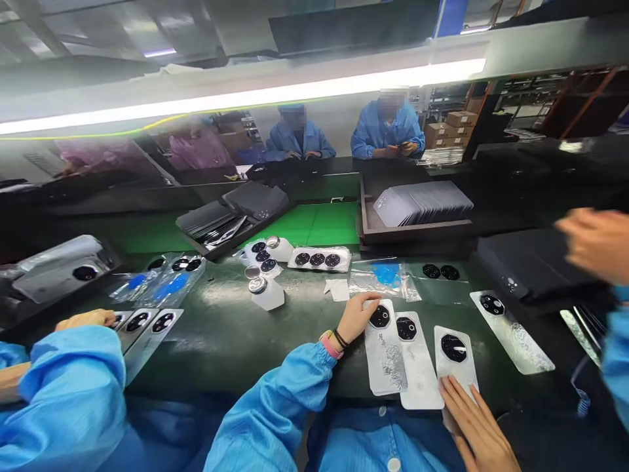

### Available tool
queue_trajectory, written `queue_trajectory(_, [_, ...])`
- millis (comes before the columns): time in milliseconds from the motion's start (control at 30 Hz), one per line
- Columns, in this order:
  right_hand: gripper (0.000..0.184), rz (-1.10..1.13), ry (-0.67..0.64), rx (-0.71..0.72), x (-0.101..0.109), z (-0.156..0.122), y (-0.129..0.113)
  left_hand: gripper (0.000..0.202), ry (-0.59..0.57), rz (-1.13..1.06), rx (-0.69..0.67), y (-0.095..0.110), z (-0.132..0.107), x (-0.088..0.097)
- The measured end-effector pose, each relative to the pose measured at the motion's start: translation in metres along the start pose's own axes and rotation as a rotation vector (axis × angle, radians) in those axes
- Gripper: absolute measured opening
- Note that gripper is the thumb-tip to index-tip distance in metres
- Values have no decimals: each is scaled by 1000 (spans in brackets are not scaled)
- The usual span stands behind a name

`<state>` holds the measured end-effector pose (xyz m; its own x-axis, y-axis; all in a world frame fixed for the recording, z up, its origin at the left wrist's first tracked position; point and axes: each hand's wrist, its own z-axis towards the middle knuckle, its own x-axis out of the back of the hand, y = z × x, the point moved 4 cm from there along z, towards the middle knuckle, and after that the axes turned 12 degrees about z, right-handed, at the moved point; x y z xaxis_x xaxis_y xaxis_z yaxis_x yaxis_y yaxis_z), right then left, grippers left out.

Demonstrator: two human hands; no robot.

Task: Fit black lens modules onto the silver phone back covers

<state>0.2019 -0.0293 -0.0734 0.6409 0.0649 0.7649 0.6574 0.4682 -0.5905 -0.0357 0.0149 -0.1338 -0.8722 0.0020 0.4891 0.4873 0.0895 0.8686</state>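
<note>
Three white phone back covers with round black camera rings lie side by side on the dark green bench in front of me. My left hand (356, 318), in a blue sleeve with wristbands, curls its fingers and thumb around the top corner of the left cover (386, 367), beside its camera ring. The middle cover (417, 373) lies untouched. My right hand (472, 419) rests flat with fingers stretched out on the near end of the right cover (455, 357).
A fourth cover (511, 334) lies further right. Behind are small white bottles (265, 292), strips of black camera rings (319, 259), plastic bags (386, 275) and a tray of stacked covers (422, 203). Co-workers' hands are at the left (83, 319) and right (597, 242).
</note>
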Motion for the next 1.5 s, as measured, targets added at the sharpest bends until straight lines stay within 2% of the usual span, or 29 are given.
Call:
queue_trajectory(33, [52,28,11,34,-13,-32,0,15,2,8,-10,1,0,0])
queue_trajectory(100, [72,107,171,197,-35,-76,-1,16,2,14,-24,2,1,-1])
queue_trajectory(167, [74,114,204,210,-58,-91,7,16,-8,9,-32,2,2,-2])
queue_trajectory(233, [73,101,218,246,-73,-89,13,17,-32,-7,-35,1,4,-3])
queue_trajectory(300, [75,81,217,257,-77,-82,18,17,-64,-35,-27,-1,7,-4])
queue_trajectory(467, [84,43,145,213,-63,-81,24,20,-125,-167,26,-13,18,6])
queue_trajectory(567, [84,104,173,211,-60,-79,17,22,-132,-266,60,-21,25,20])
queue_trajectory(633, [84,128,172,244,-68,-72,6,24,-116,-320,74,-25,29,29])
queue_trajectory(700, [81,69,101,303,-85,-64,-9,27,-96,-356,83,-28,32,36])
queue_trajectory(800, [64,-46,11,319,-109,-55,-21,29,-78,-369,93,-31,33,37])
queue_trajectory(900, [67,-19,31,360,-117,-53,-17,27,-85,-330,98,-30,31,26])
queue_trajectory(1033, [84,19,111,465,-102,-62,-5,23,-96,-222,79,-26,27,10])
queue_trajectory(1167, [88,2,-23,434,-89,-77,2,21,-59,-101,44,-21,24,6])
queue_trajectory(1300, [85,-58,-34,374,-88,-80,5,21,0,9,11,-18,21,10])
queue_trajectory(1433, [78,-159,14,368,-95,-64,0,22,54,104,-9,-15,19,15])
queue_trajectory(1500, [68,-223,-3,395,-100,-57,-4,22,69,146,-11,-14,18,17])
